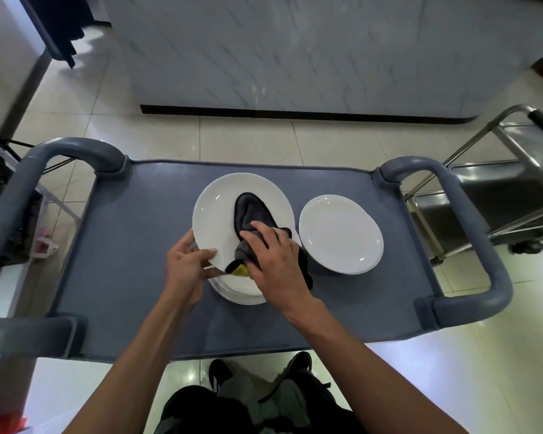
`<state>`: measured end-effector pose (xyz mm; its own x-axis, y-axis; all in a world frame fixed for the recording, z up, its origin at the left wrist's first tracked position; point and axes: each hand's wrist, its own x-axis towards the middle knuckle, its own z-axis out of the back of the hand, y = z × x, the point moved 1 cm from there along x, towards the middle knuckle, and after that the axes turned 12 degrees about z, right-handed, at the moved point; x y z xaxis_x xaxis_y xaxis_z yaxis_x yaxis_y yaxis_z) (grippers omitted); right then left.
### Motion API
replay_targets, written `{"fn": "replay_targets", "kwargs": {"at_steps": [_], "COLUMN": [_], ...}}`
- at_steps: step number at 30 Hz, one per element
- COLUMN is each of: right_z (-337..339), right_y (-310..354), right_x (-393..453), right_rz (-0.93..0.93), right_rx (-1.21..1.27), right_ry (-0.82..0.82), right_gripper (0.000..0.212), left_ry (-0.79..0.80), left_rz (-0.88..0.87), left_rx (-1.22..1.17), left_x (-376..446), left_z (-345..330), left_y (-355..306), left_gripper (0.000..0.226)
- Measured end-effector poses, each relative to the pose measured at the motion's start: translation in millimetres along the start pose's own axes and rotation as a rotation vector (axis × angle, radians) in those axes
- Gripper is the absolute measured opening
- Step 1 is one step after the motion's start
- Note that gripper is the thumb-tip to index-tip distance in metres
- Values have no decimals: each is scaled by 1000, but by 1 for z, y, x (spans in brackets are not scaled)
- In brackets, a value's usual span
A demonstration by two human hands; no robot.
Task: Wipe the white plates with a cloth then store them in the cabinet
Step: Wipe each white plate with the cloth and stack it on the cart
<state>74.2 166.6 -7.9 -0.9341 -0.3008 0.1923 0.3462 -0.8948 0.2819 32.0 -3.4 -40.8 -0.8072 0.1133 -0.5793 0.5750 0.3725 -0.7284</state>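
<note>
A large white plate (215,214) is held tilted above a stack of white plates (239,292) on the grey cart top (132,261). My left hand (184,267) grips its near left rim, thumb on top. My right hand (275,258) presses a dark grey cloth (250,211) with a yellow corner onto the plate's face, fingers curled into the fabric. To the right, a second stack of white plates (340,234) sits on the cart.
Curved grey handles (477,220) rise at both ends of the cart. A steel trolley (508,189) stands to the right. A white marble-look counter (295,57) lies ahead across the tiled floor. My shoes show below the cart's near edge.
</note>
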Motion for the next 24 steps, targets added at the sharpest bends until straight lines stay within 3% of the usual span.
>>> {"fn": "replay_targets", "kwargs": {"at_steps": [7, 16, 24], "right_z": [5, 31, 47], "right_y": [-2, -45, -35], "right_x": [-4, 13, 40], "right_rz": [58, -119, 12], "right_rx": [84, 62, 44], "right_ry": [6, -100, -159], "right_gripper": [51, 53, 52], "left_ry": [29, 119, 233], "left_rz": [-26, 2, 11], "left_rx": [31, 125, 215], "left_x": [-5, -5, -14], "left_z": [-1, 2, -14], "left_y": [-3, -4, 1], "left_gripper": [54, 57, 53]}}
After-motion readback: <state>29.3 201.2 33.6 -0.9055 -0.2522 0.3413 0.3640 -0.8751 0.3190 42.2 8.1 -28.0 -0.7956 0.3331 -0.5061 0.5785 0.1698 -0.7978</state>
